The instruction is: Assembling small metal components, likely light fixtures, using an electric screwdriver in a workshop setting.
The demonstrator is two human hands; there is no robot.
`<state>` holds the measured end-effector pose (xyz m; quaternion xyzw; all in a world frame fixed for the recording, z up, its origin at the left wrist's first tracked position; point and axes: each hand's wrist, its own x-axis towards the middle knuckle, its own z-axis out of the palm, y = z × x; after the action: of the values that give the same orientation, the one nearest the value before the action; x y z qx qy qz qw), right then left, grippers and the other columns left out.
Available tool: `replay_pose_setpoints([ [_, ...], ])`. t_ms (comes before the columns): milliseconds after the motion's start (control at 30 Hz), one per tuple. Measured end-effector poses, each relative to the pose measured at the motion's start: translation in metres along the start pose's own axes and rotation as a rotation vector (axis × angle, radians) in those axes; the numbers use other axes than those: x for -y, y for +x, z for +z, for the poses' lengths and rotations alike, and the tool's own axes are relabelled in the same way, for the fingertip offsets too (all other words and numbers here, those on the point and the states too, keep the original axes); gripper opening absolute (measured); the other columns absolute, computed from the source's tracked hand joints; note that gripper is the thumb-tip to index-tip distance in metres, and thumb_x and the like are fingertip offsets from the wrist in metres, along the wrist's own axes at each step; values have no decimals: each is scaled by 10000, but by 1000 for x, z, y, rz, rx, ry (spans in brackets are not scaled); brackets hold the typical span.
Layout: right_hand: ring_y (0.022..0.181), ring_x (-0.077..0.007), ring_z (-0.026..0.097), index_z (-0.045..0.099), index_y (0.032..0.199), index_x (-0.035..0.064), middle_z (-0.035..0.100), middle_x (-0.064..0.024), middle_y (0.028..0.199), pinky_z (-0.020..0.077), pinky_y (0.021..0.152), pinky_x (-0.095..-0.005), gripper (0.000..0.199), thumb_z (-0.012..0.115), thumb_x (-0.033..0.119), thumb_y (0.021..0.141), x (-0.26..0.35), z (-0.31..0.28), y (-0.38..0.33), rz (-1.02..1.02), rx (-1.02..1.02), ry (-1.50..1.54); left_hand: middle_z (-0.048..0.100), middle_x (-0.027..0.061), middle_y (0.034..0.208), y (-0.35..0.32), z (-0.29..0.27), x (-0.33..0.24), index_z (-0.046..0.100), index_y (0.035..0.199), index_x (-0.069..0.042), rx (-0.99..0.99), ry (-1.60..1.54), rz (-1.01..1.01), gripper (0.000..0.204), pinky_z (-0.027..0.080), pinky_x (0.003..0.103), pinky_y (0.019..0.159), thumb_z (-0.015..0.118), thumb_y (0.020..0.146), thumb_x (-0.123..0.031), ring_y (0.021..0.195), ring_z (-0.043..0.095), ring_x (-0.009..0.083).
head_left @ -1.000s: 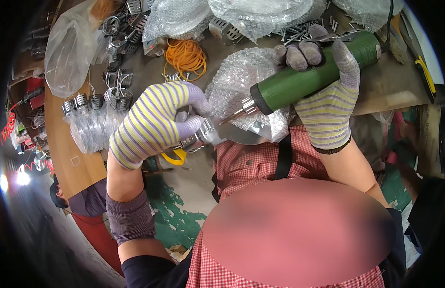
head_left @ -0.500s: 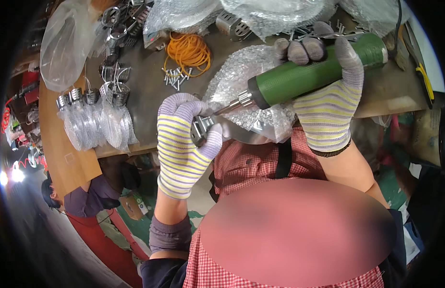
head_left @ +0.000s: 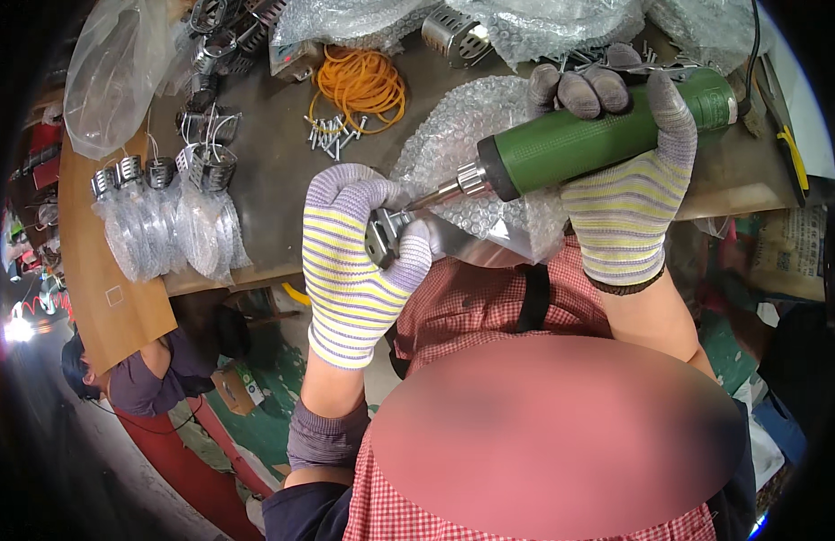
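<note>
Bagged metal parts [head_left: 169, 225] lie on the worktop [head_left: 273, 194] well left of the hands. Left hand [head_left: 359, 261], striped glove, clamped on a small metal bracket [head_left: 383, 236] at the worktop edge. Loose screws [head_left: 332, 133] and an orange rubber-band coil [head_left: 361, 83] lie beyond it. Right hand [head_left: 620, 194] gripped around a green electric screwdriver [head_left: 597, 135], bit tip touching the bracket, bubble wrap [head_left: 471, 135] underneath.

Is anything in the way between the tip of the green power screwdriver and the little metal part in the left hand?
Nothing visible. The green screwdriver in the right hand has its tip right at the metal part held by the left hand.
</note>
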<state>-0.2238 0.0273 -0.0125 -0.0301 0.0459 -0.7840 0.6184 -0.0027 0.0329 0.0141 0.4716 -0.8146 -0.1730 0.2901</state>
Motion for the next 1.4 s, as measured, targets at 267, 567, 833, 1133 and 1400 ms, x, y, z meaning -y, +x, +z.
replay_pose_setpoints([
  [267, 754, -161, 509, 554, 1045, 70, 493, 12, 780, 379, 1046, -430, 195, 593, 230, 941, -1, 3, 0, 33, -43, 8, 556, 147, 972, -3, 4, 8, 625, 945, -37, -48, -32, 10, 339, 487, 383, 755, 741, 629, -78, 858, 577, 299],
  [567, 738, -155, 489, 561, 1006, 60, 465, 12, 762, 376, 1063, -435, 156, 618, 179, 923, -4, 10, 0, 36, -79, 2, 546, 143, 989, -5, 9, 11, 634, 959, -50, -132, -20, 48, 357, 484, 382, 776, 754, 625, -98, 894, 569, 300],
  [833, 724, -144, 483, 576, 976, 57, 459, 16, 753, 390, 1030, -387, 85, 576, 136, 943, -9, 10, 0, 41, -47, 5, 522, 143, 1017, -7, 6, 13, 640, 996, -65, -89, -25, 63, 396, 465, 397, 790, 765, 624, -112, 916, 547, 305],
  [1133, 719, -135, 503, 587, 962, 52, 495, 28, 746, 392, 1006, -380, 113, 519, 140, 982, -13, 6, 3, 99, -1, -3, 529, 147, 1007, -5, 5, 15, 659, 989, -65, -76, -24, 57, 378, 472, 401, 781, 736, 619, -89, 921, 558, 312],
  [1400, 719, -130, 485, 602, 1071, 58, 488, 24, 745, 393, 994, -381, 154, 564, 165, 967, -14, 11, 0, 65, 93, -20, 554, 149, 1014, -3, 4, 10, 670, 995, -61, -58, -22, 67, 390, 481, 400, 805, 750, 614, -82, 942, 561, 323],
])
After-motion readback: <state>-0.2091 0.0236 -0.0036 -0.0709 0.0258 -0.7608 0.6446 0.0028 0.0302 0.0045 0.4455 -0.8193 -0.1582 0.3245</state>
